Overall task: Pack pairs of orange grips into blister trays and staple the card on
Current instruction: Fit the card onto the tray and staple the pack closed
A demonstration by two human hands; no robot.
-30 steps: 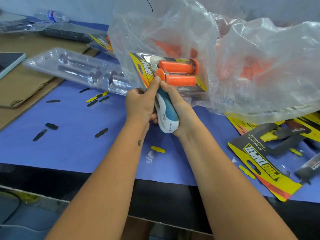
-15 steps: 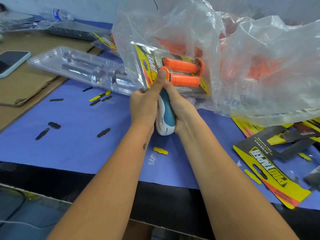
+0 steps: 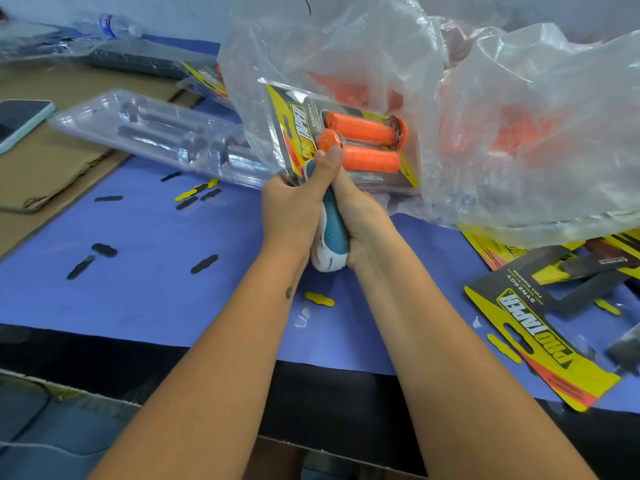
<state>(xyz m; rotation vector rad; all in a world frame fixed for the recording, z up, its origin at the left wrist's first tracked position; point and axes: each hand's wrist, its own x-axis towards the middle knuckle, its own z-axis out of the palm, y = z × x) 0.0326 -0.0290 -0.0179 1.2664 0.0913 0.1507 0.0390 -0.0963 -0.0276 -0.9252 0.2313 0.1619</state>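
Observation:
A blister pack (image 3: pixel 349 140) with two orange grips (image 3: pixel 363 128) and a yellow-black card is tilted up above the blue mat. A teal and white stapler (image 3: pixel 329 237) bites the pack's near edge. My left hand (image 3: pixel 294 199) wraps the stapler from the left, its thumb lying up against the pack by the lower grip's end. From the right, my right hand (image 3: pixel 363 220) squeezes the same stapler. Loose orange grips (image 3: pixel 519 133) show dimly inside a big clear plastic bag (image 3: pixel 502 98) behind the pack.
Empty clear blister trays (image 3: pixel 156 133) lie at the left on the blue mat (image 3: pixel 138 265). Printed cards (image 3: pixel 540 344) are spread at the right. Small black and yellow punch-outs (image 3: pixel 204 264) dot the mat. A phone (image 3: pixel 20 119) lies on cardboard (image 3: pixel 52 161) far left, a water bottle (image 3: pixel 114 26) behind.
The pack and stapler have risen and tilted slightly, and both hands have squeezed closer round the stapler. My left thumb now lies further up against the pack.

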